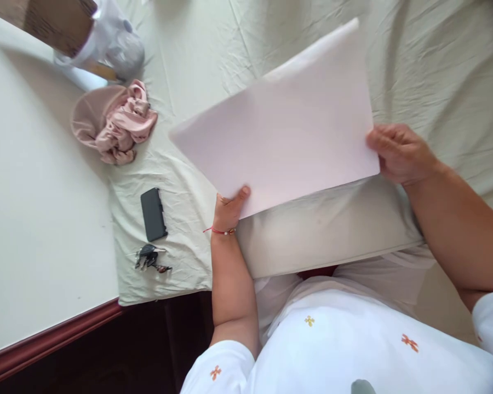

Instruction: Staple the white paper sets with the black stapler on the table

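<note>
A pale wrinkled sheet [435, 65] covers most of the frame, spread over a bed or table and ending at the lower left in a folded edge, beside a smooth cream surface [33, 219] with a dark red border. Over the sheet, in the middle of the frame, a large flat white piece [287, 126] like stiff paper or thin foam is held tilted, its far corner rising toward the upper right, so it hangs free above the cloth and does not lie on it. Under it, at the centre, lies a folded white cloth or pillow [324, 230] close to the person's body. The right hand [400, 153], at the right of the frame, closes on the right edge of the piece with fingers bent around it, and the left hand [229, 208], with a red thread on the wrist, pinches the lower corner, the thumb on top; two opposite grips probably keep such a wide thin piece from bending. At the upper left sits a crumpled pink cloth [115, 123], and above it a plastic bag [110, 41] against something brown. Lower left on the sheet rest a dark phone [153, 213] and, just below it, a bunch of keys [150, 258], put aside well apart from the hands
</note>
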### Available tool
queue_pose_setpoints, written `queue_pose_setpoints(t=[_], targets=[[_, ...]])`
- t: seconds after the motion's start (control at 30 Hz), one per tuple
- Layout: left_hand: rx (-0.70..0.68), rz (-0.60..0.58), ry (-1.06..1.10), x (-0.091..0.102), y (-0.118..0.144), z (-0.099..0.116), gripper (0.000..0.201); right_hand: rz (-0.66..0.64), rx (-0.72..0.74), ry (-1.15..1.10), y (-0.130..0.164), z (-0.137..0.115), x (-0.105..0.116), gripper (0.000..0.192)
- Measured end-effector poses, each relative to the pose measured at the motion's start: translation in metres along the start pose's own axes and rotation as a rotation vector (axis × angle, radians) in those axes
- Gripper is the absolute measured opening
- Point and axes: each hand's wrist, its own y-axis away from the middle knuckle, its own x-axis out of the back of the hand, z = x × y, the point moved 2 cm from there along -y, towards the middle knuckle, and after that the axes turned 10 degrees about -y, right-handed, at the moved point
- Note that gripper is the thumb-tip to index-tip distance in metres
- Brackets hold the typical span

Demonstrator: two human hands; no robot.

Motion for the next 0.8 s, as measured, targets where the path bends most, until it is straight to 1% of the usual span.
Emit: queue_pose_setpoints(t=[0.07,0.13,0.2,0.23,0.3,0.33,0.37,0.4,0.47,0.5,0.57,0.63,0.7,0.77,0.8], targets=[[0.057,-0.117,0.026,0.004,0.004,0.001,0.052,0.05,-0.03,-0.076,-0.001,-0.007,0.002,0.065],[0.126,-0.291,0.03,0.007,0.008,0.001,0.048,0.072,-0.063,-0.131,-0.001,-0.014,0.004,0.071],[0.169,-0.461,0.003,0.009,0.011,0.002,0.047,0.019,-0.126,-0.189,0.001,-0.019,0.005,0.075],[0.174,-0.523,-0.013,0.01,0.012,0.003,0.047,-0.015,-0.164,-0.217,0.003,-0.02,0.006,0.076],[0.169,-0.612,-0.048,0.011,0.012,0.006,0.047,-0.066,-0.255,-0.237,0.007,-0.02,0.011,0.075],[0.165,-0.647,-0.07,0.011,0.012,0.007,0.046,-0.078,-0.303,-0.216,0.009,-0.019,0.015,0.072],[0.16,-0.681,-0.095,0.01,0.011,0.009,0.045,-0.119,-0.36,-0.165,0.011,-0.017,0.02,0.067],[0.154,-0.713,-0.119,0.009,0.01,0.011,0.044,-0.181,-0.399,-0.078,0.012,-0.016,0.025,0.063],[0.142,-0.774,-0.164,0.006,0.009,0.014,0.041,-0.41,-0.438,0.1,0.013,-0.015,0.032,0.053],[0.135,-0.801,-0.183,0.004,0.008,0.016,0.04,-0.496,-0.418,0.141,0.012,-0.016,0.034,0.05],[0.124,-0.848,-0.215,0.0,0.006,0.019,0.037,-0.602,-0.413,0.164,0.009,-0.015,0.033,0.045],[0.121,-0.88,-0.232,-0.004,0.006,0.021,0.034,-0.648,-0.444,0.166,0.007,-0.012,0.023,0.043],[0.129,-0.887,-0.225,-0.005,0.007,0.021,0.032,-0.679,-0.47,0.194,0.008,-0.009,0.01,0.04],[0.14,-0.858,-0.209,-0.003,0.009,0.019,0.033,-0.719,-0.445,0.208,0.01,-0.006,0.0,0.036],[0.141,-0.818,-0.198,-0.002,0.01,0.017,0.034,-0.715,-0.423,0.2,0.012,-0.006,-0.002,0.035]])
